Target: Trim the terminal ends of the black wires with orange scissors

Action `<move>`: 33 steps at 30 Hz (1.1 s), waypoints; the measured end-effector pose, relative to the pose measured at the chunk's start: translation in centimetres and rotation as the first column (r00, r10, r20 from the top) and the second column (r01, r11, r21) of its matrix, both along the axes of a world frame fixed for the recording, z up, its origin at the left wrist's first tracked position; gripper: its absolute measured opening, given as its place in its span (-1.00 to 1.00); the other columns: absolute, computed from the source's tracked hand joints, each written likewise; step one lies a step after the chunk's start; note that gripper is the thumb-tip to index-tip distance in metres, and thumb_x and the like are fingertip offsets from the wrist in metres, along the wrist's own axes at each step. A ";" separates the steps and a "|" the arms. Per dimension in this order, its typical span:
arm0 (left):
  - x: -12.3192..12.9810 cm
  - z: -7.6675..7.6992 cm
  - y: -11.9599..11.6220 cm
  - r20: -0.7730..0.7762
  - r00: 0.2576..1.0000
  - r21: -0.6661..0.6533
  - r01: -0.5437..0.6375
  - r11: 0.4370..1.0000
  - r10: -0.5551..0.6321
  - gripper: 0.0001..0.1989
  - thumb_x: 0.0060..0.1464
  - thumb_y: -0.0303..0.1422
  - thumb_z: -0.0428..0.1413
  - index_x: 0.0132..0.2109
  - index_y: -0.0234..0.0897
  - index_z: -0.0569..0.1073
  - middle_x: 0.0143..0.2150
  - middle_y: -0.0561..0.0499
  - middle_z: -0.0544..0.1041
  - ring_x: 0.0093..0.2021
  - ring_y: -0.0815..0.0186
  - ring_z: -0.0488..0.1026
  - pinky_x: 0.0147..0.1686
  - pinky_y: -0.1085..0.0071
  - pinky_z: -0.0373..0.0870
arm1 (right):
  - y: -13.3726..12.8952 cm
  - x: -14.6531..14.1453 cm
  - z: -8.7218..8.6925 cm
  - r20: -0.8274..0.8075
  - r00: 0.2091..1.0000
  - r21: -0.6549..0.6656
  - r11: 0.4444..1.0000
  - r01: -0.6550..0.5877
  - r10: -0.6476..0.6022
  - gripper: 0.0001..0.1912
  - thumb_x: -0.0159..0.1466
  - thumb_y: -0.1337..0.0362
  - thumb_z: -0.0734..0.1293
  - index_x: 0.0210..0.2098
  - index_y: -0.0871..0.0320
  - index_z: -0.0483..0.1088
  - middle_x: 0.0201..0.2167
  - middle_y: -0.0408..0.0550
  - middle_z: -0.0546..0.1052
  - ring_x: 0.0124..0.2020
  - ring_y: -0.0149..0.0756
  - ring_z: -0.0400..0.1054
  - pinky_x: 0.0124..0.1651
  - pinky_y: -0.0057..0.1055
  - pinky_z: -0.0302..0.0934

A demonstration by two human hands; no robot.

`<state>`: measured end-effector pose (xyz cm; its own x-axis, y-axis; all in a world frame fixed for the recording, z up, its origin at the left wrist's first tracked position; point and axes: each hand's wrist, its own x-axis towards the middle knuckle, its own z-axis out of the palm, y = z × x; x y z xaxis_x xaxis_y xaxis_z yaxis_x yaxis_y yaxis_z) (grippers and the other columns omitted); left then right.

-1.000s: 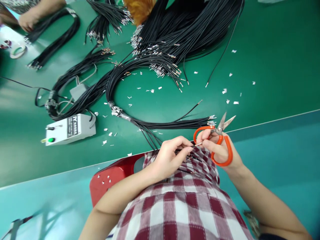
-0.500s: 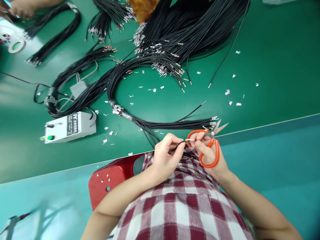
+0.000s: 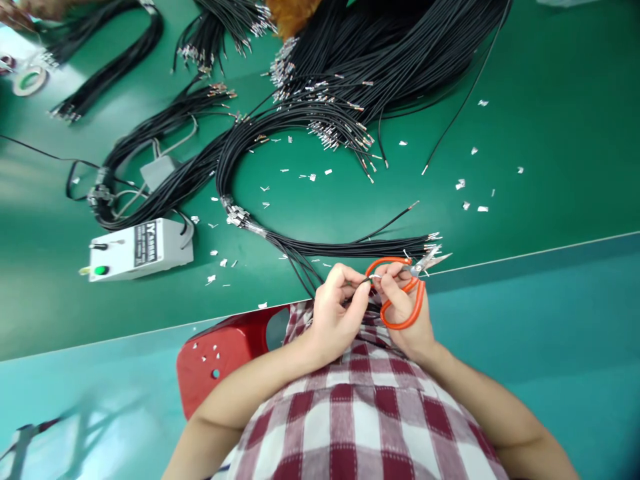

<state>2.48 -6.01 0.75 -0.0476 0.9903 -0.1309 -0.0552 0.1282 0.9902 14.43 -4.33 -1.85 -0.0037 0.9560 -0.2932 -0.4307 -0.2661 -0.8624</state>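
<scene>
Above a checked garment [image 3: 370,400], pinching a black cable [image 3: 367,281] in closed fingers of the left hand [image 3: 336,312], gripping orange-handled scissors [image 3: 415,270] in curled fingers of the right hand [image 3: 411,335] beside the cable's pale tip, before a wire bundle [image 3: 345,250] on the green desk [image 3: 540,207].

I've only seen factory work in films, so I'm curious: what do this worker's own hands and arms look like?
Both the left hand and right hand are human, without gloves; no ring or watch shows. The left arm and right arm show no sleeves. The checked clothing between them is maroon and white.
</scene>
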 end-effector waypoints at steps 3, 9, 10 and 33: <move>-0.2 0.6 0.3 0.059 0.998 -0.058 0.020 0.998 -0.016 -0.82 0.22 -0.26 0.14 -0.23 -0.26 0.34 -0.38 0.11 0.38 -0.53 0.53 0.26 -0.55 0.58 0.23 | 0.5 0.4 0.6 0.066 0.998 0.040 0.999 -0.016 0.013 -0.74 0.18 0.16 0.47 -0.37 0.07 0.30 -0.39 -0.19 0.44 -0.38 -0.38 0.35 -0.18 -0.39 0.31; -0.9 1.7 0.9 0.212 0.972 -0.231 0.150 0.961 -0.101 -0.70 0.17 -0.13 0.17 -0.29 -0.30 0.38 -0.57 0.12 0.36 -0.62 0.52 0.17 -0.64 0.57 0.05 | 1.4 1.5 0.9 0.207 0.976 0.125 0.987 -0.098 0.070 -0.72 0.18 0.17 0.47 -0.40 0.07 0.27 -0.43 -0.20 0.44 -0.41 -0.38 0.36 -0.27 -0.41 0.30; -0.9 1.7 0.9 0.247 0.962 -0.259 0.179 0.949 -0.114 -0.68 0.16 -0.11 0.17 -0.29 -0.30 0.38 -0.60 0.12 0.37 -0.65 0.52 0.13 -0.65 0.57 0.01 | 1.5 1.5 0.9 0.203 0.976 0.128 0.987 -0.101 0.074 -0.71 0.17 0.17 0.47 -0.40 0.06 0.26 -0.42 -0.20 0.44 -0.42 -0.39 0.35 -0.29 -0.41 0.30; -0.6 1.6 0.8 0.208 0.976 -0.242 0.108 0.964 -0.057 -0.65 0.06 -0.13 0.27 -0.34 -0.30 0.34 -0.58 0.09 0.47 -0.68 0.55 0.24 -0.67 0.59 0.15 | 2.1 2.5 1.6 0.052 0.976 0.042 0.976 -0.215 0.212 -0.84 0.21 0.26 0.45 -0.39 0.10 0.38 -0.40 -0.20 0.43 -0.37 -0.40 0.30 -0.23 -0.43 0.22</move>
<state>1.92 -5.18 2.38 0.0850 0.9239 -0.3731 -0.2246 0.3826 0.8962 16.89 -2.19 -0.26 -0.1965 0.9475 -0.2523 -0.3275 -0.3060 -0.8939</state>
